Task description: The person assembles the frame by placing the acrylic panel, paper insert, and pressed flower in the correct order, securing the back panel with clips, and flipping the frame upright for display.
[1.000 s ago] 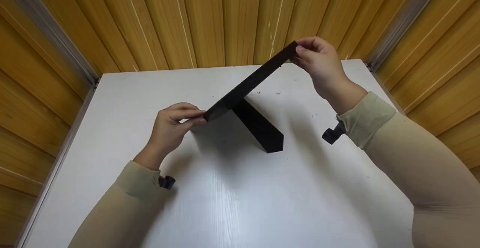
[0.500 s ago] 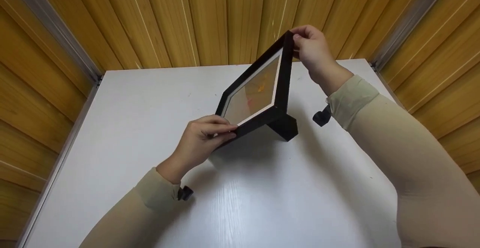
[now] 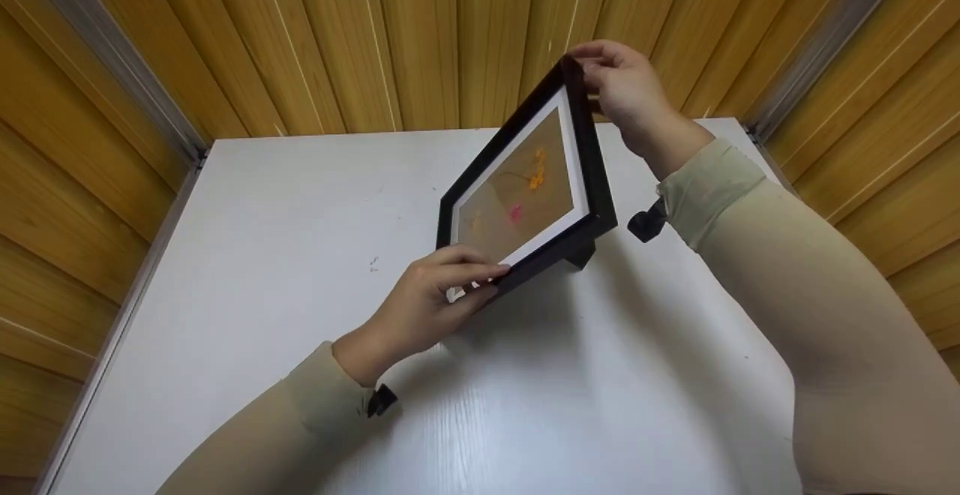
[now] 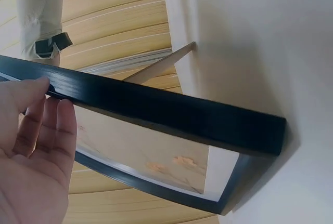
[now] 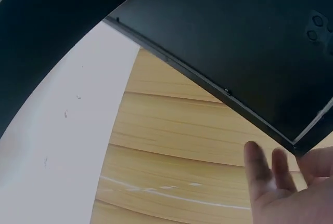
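A black picture frame with a white mat and a print of orange and pink flowers is tilted above the table. My left hand pinches its near edge, thumb on the outer side, as the left wrist view also shows beside the dark rail. At the far top corner, my right hand grips the frame between thumb and fingers. Behind the frame, the end of its black stand leg shows below the near edge. The right wrist view has the dark back panel with small metal tabs along its rim.
Beneath lies a white tabletop with a few small dark marks. Yellow wood-look panels rise at the back and both sides, with grey metal posts in the corners. Black wrist devices sit on the sleeves.
The picture frame has turned from edge-on until its printed front faces the head camera. My left hand has moved right and nearer; the stand leg is now mostly hidden behind the frame.
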Demonstrator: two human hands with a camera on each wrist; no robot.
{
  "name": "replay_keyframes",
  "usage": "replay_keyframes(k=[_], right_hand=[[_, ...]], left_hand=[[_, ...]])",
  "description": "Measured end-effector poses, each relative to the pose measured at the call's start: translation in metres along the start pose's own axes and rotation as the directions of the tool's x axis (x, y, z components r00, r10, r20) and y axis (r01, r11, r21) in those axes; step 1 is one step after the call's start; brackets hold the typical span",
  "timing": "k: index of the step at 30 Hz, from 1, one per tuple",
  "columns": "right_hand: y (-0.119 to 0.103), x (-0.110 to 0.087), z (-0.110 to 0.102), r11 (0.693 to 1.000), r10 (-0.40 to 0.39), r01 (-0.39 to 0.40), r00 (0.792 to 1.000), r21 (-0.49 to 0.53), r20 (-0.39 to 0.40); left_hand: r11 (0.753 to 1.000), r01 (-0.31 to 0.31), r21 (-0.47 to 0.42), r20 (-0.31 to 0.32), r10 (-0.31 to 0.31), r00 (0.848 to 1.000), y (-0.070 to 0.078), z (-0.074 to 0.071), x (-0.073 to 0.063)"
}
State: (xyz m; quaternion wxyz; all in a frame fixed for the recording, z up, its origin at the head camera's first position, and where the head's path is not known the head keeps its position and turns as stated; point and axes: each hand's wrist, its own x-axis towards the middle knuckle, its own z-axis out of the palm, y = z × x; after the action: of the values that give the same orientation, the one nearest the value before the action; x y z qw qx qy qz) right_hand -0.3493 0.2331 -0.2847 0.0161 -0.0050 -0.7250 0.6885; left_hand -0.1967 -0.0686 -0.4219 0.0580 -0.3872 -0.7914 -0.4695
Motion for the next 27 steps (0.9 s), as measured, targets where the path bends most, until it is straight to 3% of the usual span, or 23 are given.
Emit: replay_keyframes(k=[4, 9, 13, 17, 22, 27], right_hand=[[-0.002, -0.019, -0.006, 0.997, -0.015, 0.017, 0.999, 0.073, -0.033], [-0.001, -0.059, -0.013, 0.968, -0.023, 0.033, 0.999, 0.25, -0.044], [0.003, -0.1, -0.018, 0.939, -0.09, 0.095, 0.996, 0.331, -0.031], [0.01, -0.139, -0.02, 0.935, -0.137, 0.131, 0.991, 0.33, -0.005], [0.022, -0.177, -0.02, 0.932, -0.107, 0.08, 0.993, 0.352, 0.057], [0.033, -0.205, -0.02, 0.932, -0.085, 0.021, 0.983, 0.362, 0.161]], left_hand=[[0.99, 0.093, -0.108, 0.031, -0.09, 0.995, -0.005, -0.007, -0.003], [0.95, 0.254, -0.183, 0.028, -0.253, 0.967, -0.027, -0.02, -0.002], [0.912, 0.36, -0.196, -0.003, -0.368, 0.93, -0.057, -0.033, 0.011], [0.878, 0.465, -0.114, -0.016, -0.469, 0.883, -0.087, -0.042, 0.027], [0.824, 0.566, 0.005, 0.015, -0.566, 0.824, -0.118, -0.043, 0.041], [0.789, 0.614, 0.019, 0.038, -0.614, 0.788, -0.137, -0.038, 0.058]])
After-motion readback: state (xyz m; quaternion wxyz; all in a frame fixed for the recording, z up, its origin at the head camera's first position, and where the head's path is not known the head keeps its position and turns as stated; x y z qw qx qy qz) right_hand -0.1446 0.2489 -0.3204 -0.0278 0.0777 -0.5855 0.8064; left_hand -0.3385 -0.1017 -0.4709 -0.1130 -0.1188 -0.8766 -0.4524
